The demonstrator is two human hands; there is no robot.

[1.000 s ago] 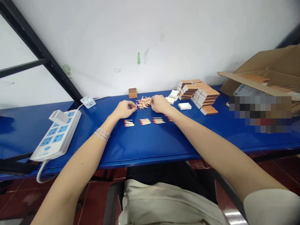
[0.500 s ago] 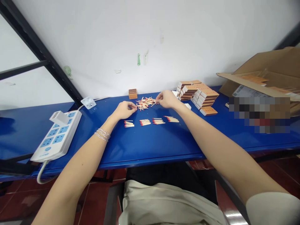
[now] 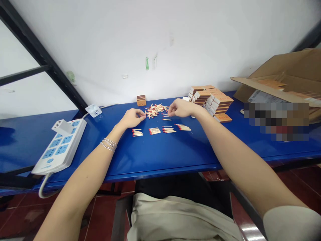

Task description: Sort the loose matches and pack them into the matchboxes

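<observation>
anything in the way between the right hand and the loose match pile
Nothing blocks it. The right hand is just beside the loose match pile, with only a few stray matches lying near its fingertips.

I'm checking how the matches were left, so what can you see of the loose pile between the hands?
The loose pile of matches is a low, tangled heap of thin pale wooden sticks with red tips, crossing at all angles on the blue tabletop. A few strays lie apart at its right side. The left hand's fingertips reach its left edge, while the right hand is just beyond its right side. Neat rows of matches lie apart from it, nearer the person.
</observation>
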